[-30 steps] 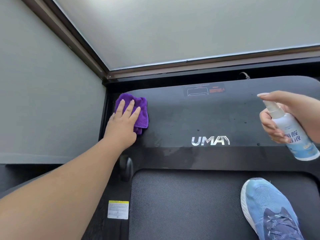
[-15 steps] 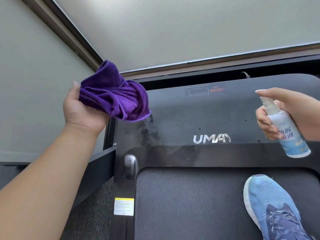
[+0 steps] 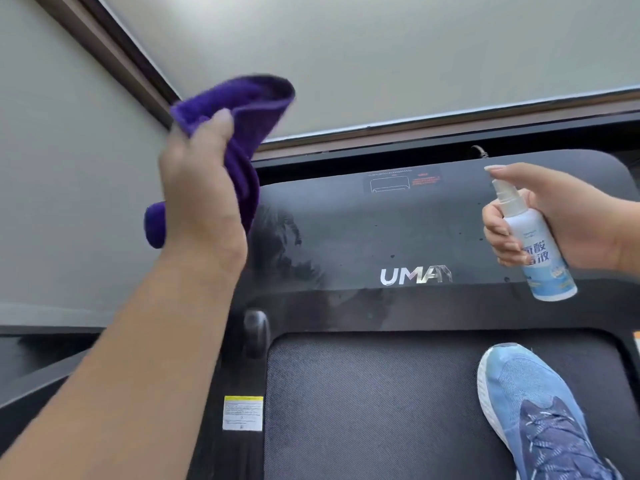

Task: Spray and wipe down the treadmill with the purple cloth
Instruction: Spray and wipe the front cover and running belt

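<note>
Pale grey walls (image 3: 381, 57) meet in a corner behind the black treadmill (image 3: 398, 230), whose front cover shows wet streaks and droplets; the purple cloth (image 3: 242, 109) is lifted clear of it, bunched in the left hand (image 3: 201, 195), fingers curled round its folds; the right hand (image 3: 554, 220) grips a white spray bottle (image 3: 533, 244) over the cover's right side, forefinger on the nozzle; a blue shoe (image 3: 540, 410) stands on the belt (image 3: 363, 410).
</note>
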